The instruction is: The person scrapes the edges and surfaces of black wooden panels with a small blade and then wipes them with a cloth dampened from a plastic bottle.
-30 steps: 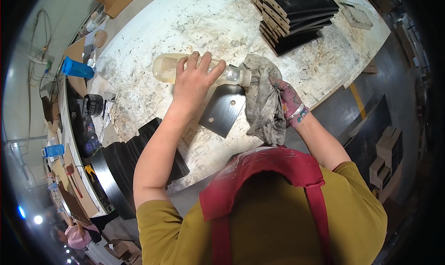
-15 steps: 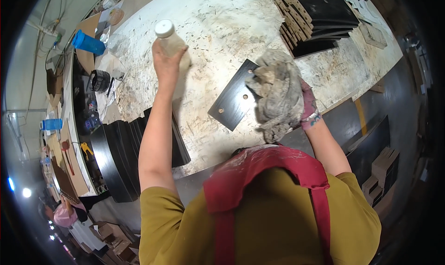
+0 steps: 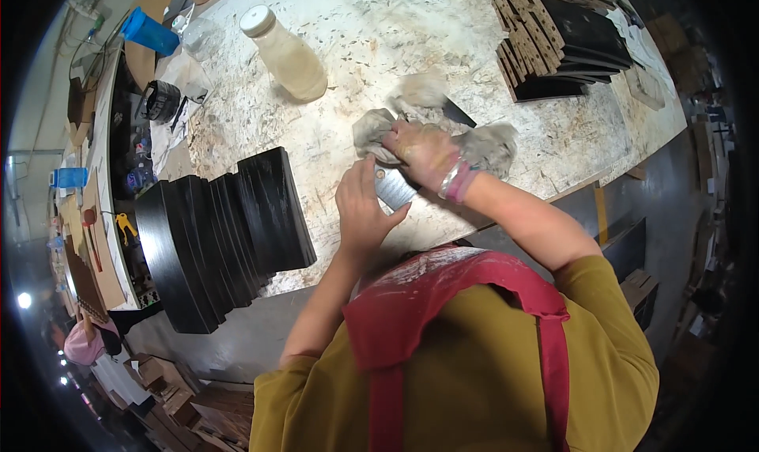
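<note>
On the worktable lies a black panel (image 3: pixel 393 189), a round hole showing near its close end and most of its surface hidden. My left hand (image 3: pixel 362 211) holds that near end, thumb on one side and fingers along the other. My right hand (image 3: pixel 423 153) is closed over a crumpled grey rag (image 3: pixel 490 147) and presses it onto the panel. Parts of the rag are smeared by motion. Beyond my hands, a bottle (image 3: pixel 288 60) with a white lid and cloudy pale liquid stands by itself.
A stack of black panels (image 3: pixel 229 238) sits at the table's near left edge. Another stack of dark boards (image 3: pixel 569 37) with holed brown edges is at the far right. A blue bottle (image 3: pixel 149 31) and a black tape roll (image 3: pixel 160 101) lie along the left side.
My left hand has let go of the bottle and come down to the panel. My right hand has moved left with the rag onto the panel.
</note>
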`<state>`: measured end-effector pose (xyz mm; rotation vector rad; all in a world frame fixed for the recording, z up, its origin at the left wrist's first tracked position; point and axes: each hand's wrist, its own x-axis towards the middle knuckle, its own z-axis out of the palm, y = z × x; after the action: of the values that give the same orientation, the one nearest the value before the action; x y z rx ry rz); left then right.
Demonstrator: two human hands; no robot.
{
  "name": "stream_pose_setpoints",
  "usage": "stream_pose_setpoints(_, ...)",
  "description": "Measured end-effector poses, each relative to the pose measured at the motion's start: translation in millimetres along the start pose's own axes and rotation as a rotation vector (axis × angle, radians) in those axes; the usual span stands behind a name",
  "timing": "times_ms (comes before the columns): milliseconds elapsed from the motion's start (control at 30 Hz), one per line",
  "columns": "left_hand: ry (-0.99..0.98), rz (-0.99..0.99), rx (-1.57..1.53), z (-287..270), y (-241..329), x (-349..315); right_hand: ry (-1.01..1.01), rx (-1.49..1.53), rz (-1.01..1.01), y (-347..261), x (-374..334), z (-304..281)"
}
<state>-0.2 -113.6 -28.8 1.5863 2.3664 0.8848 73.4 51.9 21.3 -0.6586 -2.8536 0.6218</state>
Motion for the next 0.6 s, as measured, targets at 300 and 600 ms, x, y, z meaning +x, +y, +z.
stream_pose_setpoints(300, 0.091, -0.035, -0.021, 12, -2, -4, -0.003, -0.076, -0.209, 21, 20, 11)
stream_pose_setpoints(600, 0.110, -0.042, -0.012, 12, -7, -8, -0.120, -0.054, -0.084, -10, 28, 7)
